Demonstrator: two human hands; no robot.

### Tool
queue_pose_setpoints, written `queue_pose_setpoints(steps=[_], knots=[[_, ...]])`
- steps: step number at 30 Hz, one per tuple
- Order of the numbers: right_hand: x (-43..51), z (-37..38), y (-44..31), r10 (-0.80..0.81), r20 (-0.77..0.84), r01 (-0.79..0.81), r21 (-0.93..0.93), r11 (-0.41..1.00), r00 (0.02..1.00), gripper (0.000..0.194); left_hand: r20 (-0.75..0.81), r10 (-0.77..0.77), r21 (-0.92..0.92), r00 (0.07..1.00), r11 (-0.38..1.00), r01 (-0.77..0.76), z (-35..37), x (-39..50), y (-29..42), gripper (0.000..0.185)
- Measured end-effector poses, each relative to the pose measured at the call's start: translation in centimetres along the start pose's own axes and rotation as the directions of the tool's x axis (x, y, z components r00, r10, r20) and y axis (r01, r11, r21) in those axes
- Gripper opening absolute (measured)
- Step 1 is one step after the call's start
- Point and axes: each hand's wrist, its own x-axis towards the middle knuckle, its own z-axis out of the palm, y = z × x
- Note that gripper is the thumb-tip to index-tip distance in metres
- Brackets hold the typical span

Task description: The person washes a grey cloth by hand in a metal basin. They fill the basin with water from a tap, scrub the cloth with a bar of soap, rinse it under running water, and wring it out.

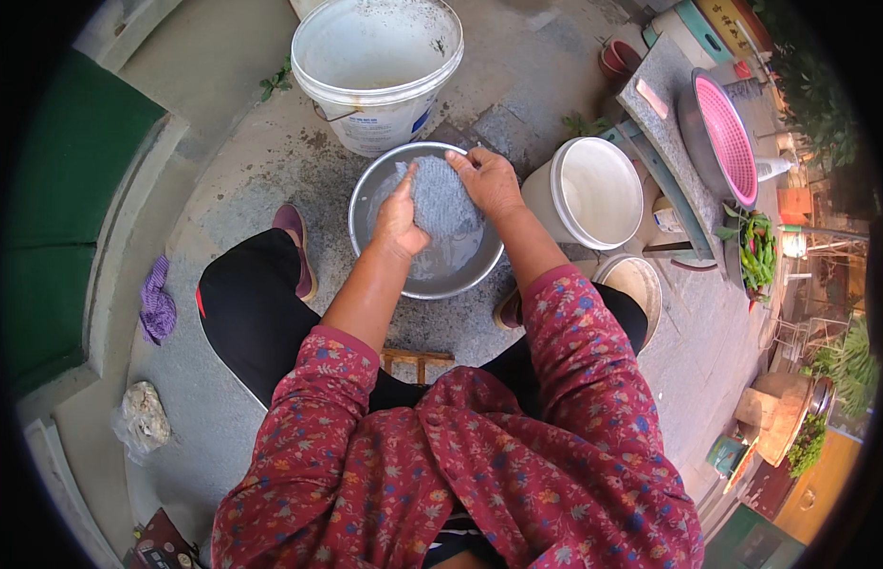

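A metal basin (461,286) with cloudy water (441,264) in its bottom stands on the ground before me. Over it I hold a wet grey-blue textured cloth (445,195), spread out between both hands. My left hand (401,222) grips the cloth's left side, thumb and fingers pointing up along it. At the upper right edge, my right hand (488,181) pinches the cloth with the thumb on top. The cloth hides part of the basin's inside, and the fingers beneath it are out of sight.
Beyond the basin stands a large white bucket (374,121). A smaller white bucket (599,192) and another pail (644,284) stand at right. A stone-topped table (669,85) bears a pink colander (726,135); green peppers (758,249) are nearby. A purple cloth (157,302) lies left.
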Motion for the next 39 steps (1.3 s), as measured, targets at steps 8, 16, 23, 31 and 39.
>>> queue_pose_setpoints(steps=[8, 16, 23, 31, 39], knots=[[-2.9, -2.0, 3.5, -0.069, 0.349, -0.012, 0.226, 0.974, 0.934, 0.049, 0.055, 0.163, -0.143, 0.985, 0.978, -0.154, -1.6, 1.4, 4.2, 0.045], [-5.2, -0.2, -1.2, -0.287, -0.233, 0.364, 0.444, 0.819, 0.929, 0.025, -0.07, 0.106, -0.095, 0.992, 0.989, -0.112, -1.2, 0.4, 2.1, 0.054], [-5.4, 2.9, -3.3, -0.47, -0.05, 0.459, -0.146, 0.876, 0.881, 0.031, -0.067, 0.173, 0.112, 0.983, 0.98, -0.165, -3.8, 1.3, -2.3, 0.041], [-6.1, 3.7, -5.0, -0.556, 0.064, 0.56, -0.122, 0.82, 0.829, 0.018, 0.022, 0.043, -0.069, 0.999, 0.997, -0.041, -3.9, 1.9, 0.0, 0.038], [-4.7, 3.7, -4.4, -0.328, -0.372, 0.292, -0.15, 0.944, 0.868, 0.014, -0.126, 0.069, 0.089, 0.99, 0.994, -0.058, -2.6, 1.8, -2.1, 0.048]])
